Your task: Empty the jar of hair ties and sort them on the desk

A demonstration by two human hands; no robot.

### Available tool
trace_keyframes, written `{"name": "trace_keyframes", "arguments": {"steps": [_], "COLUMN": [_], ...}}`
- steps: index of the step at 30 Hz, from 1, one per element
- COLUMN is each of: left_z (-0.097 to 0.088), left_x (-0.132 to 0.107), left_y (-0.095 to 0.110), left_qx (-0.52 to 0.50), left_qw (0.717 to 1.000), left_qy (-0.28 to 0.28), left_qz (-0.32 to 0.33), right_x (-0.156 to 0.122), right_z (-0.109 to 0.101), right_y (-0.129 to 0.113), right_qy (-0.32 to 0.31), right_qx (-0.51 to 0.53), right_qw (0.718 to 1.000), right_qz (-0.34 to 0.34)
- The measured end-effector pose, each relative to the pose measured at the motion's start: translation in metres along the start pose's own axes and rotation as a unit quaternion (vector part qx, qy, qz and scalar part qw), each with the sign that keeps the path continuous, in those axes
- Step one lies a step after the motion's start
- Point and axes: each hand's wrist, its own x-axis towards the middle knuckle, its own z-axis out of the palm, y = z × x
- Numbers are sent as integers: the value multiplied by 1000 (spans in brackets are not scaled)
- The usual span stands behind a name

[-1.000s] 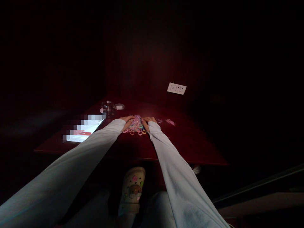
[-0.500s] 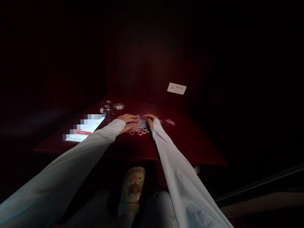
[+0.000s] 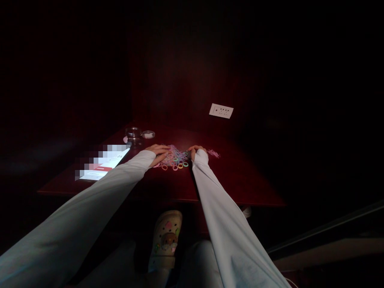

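A loose pile of small coloured hair ties (image 3: 177, 156) lies on the dark red table, with several separate rings along its near edge. My left hand (image 3: 159, 150) rests on the pile's left side, its fingers stretched out over the ties. At the right edge of the pile is my right hand (image 3: 197, 150), with its fingers bent inward and drawn together. What those fingers hold, if anything, is too small and dim to make out. Beyond that hand, to the right, lies a small bunch of pink ties (image 3: 214, 153).
A clear jar (image 3: 133, 136) stands at the back left, its round lid (image 3: 148, 135) beside it. A lit phone (image 3: 103, 166) lies on the left of the table (image 3: 237, 180). A socket plate (image 3: 221, 111) is on the wall. Below shows a clog (image 3: 166, 240).
My right hand has moved slightly right, away from the pile, and its fingers have curled in. My left hand stays on the ties. The view has shifted a little.
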Motion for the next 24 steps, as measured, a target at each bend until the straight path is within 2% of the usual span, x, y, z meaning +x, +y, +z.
{"name": "trace_keyframes", "arguments": {"steps": [3,8,14,19,24], "left_z": [0,-2,-7,-16,-18], "left_x": [0,0,-1,-3,-5], "left_y": [-2,-4,4,-1,-15], "left_qx": [2,-15,10,22,25], "left_qw": [1000,999,1000,996,995], "left_qy": [1,12,20,88,92], "left_qz": [3,38,15,-27,-31], "right_x": [-6,-8,-7,-9,-17], "right_z": [-6,-8,-2,0,-3], "right_y": [-10,-14,-7,-12,-27], "right_qy": [-14,-38,-46,-40,-102], "right_qx": [-16,3,16,50,38], "right_qw": [998,999,998,998,988], "right_qz": [53,33,30,-23,-113]}}
